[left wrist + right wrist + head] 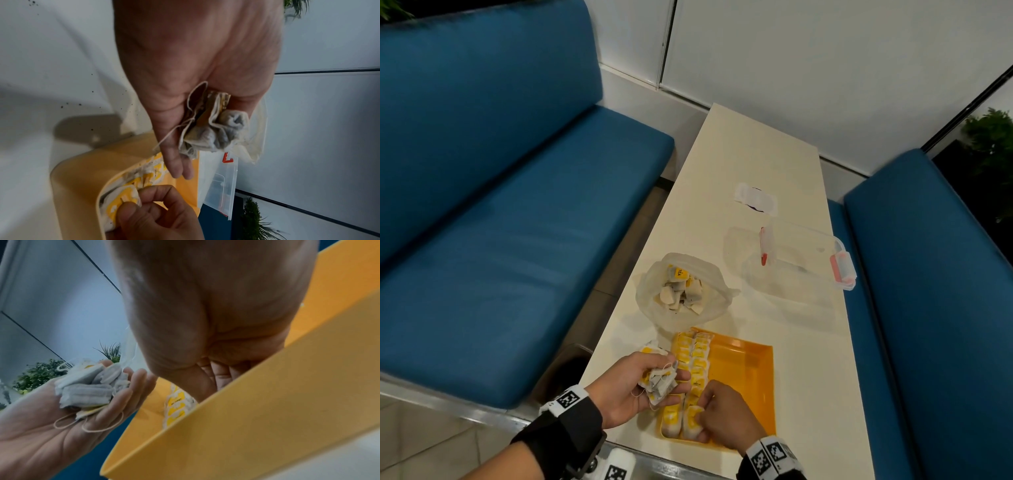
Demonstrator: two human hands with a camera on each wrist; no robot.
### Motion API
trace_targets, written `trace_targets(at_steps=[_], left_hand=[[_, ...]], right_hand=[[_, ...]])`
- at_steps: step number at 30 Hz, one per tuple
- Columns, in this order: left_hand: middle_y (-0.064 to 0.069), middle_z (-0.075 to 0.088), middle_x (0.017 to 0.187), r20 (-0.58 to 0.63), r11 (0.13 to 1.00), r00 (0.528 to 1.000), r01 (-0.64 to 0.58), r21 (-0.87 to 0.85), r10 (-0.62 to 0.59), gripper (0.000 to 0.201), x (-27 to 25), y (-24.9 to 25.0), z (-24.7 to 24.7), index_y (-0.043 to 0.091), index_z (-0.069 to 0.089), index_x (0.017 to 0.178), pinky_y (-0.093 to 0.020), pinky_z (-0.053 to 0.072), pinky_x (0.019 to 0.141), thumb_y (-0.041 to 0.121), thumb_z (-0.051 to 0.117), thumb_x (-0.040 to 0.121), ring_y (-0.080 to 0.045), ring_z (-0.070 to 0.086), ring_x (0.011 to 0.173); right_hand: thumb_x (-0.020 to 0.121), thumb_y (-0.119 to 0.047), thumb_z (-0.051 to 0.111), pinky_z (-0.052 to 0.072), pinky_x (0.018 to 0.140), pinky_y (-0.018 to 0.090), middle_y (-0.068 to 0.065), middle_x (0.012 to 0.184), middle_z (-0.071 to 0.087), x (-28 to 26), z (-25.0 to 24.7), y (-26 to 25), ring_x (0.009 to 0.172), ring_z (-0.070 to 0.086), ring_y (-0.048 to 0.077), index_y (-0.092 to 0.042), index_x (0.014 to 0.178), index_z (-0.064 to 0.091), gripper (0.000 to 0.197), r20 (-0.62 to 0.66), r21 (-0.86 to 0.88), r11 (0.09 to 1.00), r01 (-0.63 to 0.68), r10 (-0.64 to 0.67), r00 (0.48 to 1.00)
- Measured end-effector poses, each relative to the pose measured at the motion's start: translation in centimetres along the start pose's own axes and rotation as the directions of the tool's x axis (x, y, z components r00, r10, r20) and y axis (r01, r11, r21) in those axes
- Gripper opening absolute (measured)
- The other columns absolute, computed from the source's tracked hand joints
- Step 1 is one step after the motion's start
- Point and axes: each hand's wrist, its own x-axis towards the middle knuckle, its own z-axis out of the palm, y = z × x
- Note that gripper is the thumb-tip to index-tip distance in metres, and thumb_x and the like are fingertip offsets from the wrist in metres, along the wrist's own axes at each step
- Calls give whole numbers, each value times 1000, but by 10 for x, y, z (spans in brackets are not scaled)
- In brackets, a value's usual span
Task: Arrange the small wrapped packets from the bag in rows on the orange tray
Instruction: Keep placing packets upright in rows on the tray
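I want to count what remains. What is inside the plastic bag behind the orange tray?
The plastic bag lies open and holds a loose heap of packets, some with yellow tags. Those deeper in the heap are covered, so no count is possible.

We see a smooth, glossy plastic orange tray (750,363) on a matt, pale worktop (756,154). The packets (693,363) look like crinkled paper, the bag (650,308) thin cloudy plastic, and the benches (517,222) matt blue upholstery.

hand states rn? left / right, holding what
Left hand: cupped, fingers curled round a bunch of small paper tea packets with strings.
Right hand: fingers curled, pinching one yellow-labelled packet at the near end of the orange plastic tray.
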Motion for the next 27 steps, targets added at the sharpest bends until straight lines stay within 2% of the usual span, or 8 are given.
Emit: trace_targets(at_steps=[2,5,9,12,14,17,21,27], left_hand=[[-30,69,119,-2,1000,1000,-2,1,2,20,1,0,0,-2,65,110,-46,60,84,13,58,98,-44,65,116],[-30,69,118,2,1000,1000,-9,-2,9,24,3,0,0,-4,63,115,-48,58,86,12,59,98,-44,66,112],[-31,68,119,14,1000,1000,-18,-8,18,24,4,0,-1,-4,62,116,-48,58,87,11,58,98,-43,66,109],[-30,69,119,16,1000,1000,-17,6,17,26,5,-1,-2,-4,62,117,-48,58,87,12,59,97,-44,66,111],[-30,69,118,13,1000,1000,-16,13,16,28,5,0,-2,-5,61,119,-48,58,87,12,60,97,-45,64,117],[-28,70,118,14,1000,1000,-16,19,15,33,6,0,-2,-7,60,123,-47,58,88,13,61,97,-45,64,118],[-28,70,119,11,1000,1000,-17,11,17,40,7,-1,-3,-9,57,130,-47,59,87,13,61,97,-45,64,117],[-27,70,119,4,1000,1000,-16,5,16,43,6,-2,-3,-9,56,132,-44,62,82,13,61,96,-45,64,118]], right_hand=[[82,-2,60,51,52,28,7,79,67,-1,0,-1,61,73,20,-17,92,53,20,-5,-25,1000,18,-18,1000],[79,-4,61,50,57,30,1,70,64,-2,-2,0,61,69,17,-20,90,55,20,-25,-91,993,71,-74,997],[78,-9,64,46,63,24,-8,62,57,-2,-9,-1,57,53,2,-28,85,62,20,-2,-161,973,167,-170,985],[76,-9,65,56,76,29,-11,74,60,-2,-12,-1,77,62,8,-36,81,65,27,45,-202,957,206,-201,979],[76,-9,66,56,80,28,-13,81,58,-1,-13,0,86,61,10,-43,80,65,33,91,-228,948,223,-207,974],[79,-13,70,47,75,15,-15,84,58,-2,-15,-1,84,56,4,-42,81,64,30,146,-271,931,246,-212,966],[75,-17,70,47,69,20,-12,84,60,-2,-13,0,75,54,3,-34,75,61,19,172,-329,908,258,-211,962],[80,-13,63,41,66,15,-13,86,56,2,-10,3,86,54,9,-37,74,55,26,138,-380,886,266,-231,963]])
